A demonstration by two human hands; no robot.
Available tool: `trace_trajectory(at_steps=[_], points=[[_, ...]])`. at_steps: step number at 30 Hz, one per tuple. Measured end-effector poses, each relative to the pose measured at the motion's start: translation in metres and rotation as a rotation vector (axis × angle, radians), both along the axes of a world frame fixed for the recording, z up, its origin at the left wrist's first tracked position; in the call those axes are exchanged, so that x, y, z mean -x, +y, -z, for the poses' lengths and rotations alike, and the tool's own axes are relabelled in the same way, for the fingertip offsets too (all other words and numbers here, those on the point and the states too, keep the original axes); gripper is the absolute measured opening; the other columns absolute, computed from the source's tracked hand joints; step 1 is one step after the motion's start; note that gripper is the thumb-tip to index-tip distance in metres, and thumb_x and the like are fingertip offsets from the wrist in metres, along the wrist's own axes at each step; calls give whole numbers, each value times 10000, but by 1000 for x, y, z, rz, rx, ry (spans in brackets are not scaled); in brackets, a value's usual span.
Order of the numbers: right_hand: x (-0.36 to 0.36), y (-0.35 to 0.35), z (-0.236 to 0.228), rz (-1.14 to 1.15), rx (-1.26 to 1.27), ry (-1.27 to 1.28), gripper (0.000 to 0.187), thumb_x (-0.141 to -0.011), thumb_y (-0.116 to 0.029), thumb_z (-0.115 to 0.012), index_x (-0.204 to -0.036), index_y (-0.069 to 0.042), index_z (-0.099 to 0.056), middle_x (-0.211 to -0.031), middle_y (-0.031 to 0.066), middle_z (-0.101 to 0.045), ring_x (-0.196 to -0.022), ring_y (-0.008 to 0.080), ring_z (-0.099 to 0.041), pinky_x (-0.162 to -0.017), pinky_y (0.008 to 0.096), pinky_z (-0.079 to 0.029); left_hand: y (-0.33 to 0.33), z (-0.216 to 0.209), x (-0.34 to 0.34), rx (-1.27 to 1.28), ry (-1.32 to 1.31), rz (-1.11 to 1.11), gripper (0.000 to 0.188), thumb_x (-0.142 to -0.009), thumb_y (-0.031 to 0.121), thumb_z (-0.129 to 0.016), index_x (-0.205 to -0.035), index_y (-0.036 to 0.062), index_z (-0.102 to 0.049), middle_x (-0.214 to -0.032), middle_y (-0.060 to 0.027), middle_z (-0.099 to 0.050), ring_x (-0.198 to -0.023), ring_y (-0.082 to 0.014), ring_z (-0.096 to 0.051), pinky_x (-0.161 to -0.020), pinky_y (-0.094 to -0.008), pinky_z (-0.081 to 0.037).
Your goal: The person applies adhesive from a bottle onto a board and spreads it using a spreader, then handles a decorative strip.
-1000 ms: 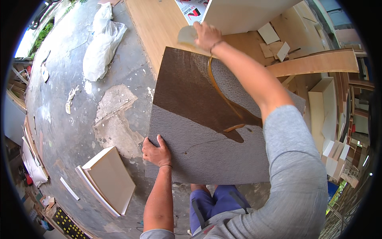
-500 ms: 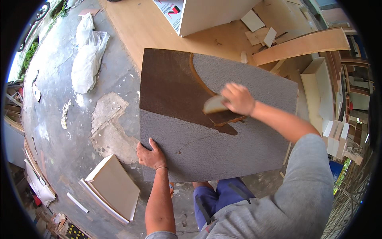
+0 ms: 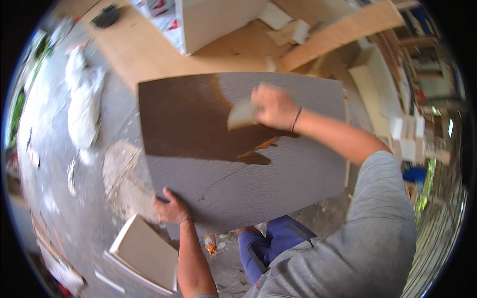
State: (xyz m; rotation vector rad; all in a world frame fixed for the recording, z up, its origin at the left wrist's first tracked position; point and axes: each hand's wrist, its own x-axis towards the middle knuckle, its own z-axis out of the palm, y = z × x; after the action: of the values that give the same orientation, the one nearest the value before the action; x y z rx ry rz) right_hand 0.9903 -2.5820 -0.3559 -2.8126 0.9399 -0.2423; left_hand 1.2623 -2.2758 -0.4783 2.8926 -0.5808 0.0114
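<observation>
A grey textured sheet (image 3: pixel 218 181) lies in front of me. A wet-looking dark brown layer (image 3: pixel 179 119) covers its far left part, with thicker amber ridges along its edge. My right hand (image 3: pixel 276 107), blurred by motion, is closed around a flat whitish spreader (image 3: pixel 241 116), whose edge rests on the brown layer. My left hand (image 3: pixel 171 207) grips the near left edge of the sheet, thumb on top; the fingertips are partly hidden at the edge.
Beyond the sheet is a wooden board (image 3: pixel 119 49) carrying a white panel box (image 3: pixel 218 22) and offcuts. A curved wooden piece (image 3: pixel 343 35) stands at far right. A white plastic bag (image 3: pixel 83 109) and a cream box-like piece (image 3: pixel 144 251) lie on the concrete floor at left.
The view has shifted, so the sheet appears farther left. My right hand has slid the spreader toward the far side of the sheet. My left hand keeps its place at the edge.
</observation>
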Motion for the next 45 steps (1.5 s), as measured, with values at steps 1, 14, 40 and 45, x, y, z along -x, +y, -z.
trace_trajectory(at_steps=[1, 14, 40, 45], points=[[24, 32, 3, -17, -125, 171, 309, -681, -187, -665, -944, -100, -527, -819, 81, -500, -752, 237, -543, -607, 361, -468, 2, -2, -1, -10, -4, 3, 633, -858, 531, -478, -1188, -8, -510, -1145, -178, -565, -1082, -342, -501, -919, -472, -330], [-90, -162, 45, 372, 298, 113, 395, -744, -307, -666, -1048, -129, -489, -906, 71, -531, -779, 211, -586, -587, 336, -492, -10, -7, 0, 1, 96, -9, 612, -864, 514, -484, -1221, 16, -488, -1170, -175, -547, -1109, -327, -491, -968, -472, -292], [79, -37, -9, 155, 38, -29, 356, -746, -308, -641, -962, -65, -496, -813, 101, -498, -728, 248, -548, -598, 387, -457, 2, -8, -4, 39, 42, -22, 688, -853, 585, -443, -1236, 16, -487, -1196, -204, -540, -1113, -365, -494, -971, -498, -293], [146, 41, 26, 160, -324, 266, 333, -757, -266, -657, -1003, -98, -508, -852, 82, -468, -783, 212, -560, -628, 336, -488, -4, -2, 1, 26, 42, -12, 662, -862, 557, -456, -1225, 5, -492, -1194, -198, -544, -1114, -355, -496, -961, -485, -306]])
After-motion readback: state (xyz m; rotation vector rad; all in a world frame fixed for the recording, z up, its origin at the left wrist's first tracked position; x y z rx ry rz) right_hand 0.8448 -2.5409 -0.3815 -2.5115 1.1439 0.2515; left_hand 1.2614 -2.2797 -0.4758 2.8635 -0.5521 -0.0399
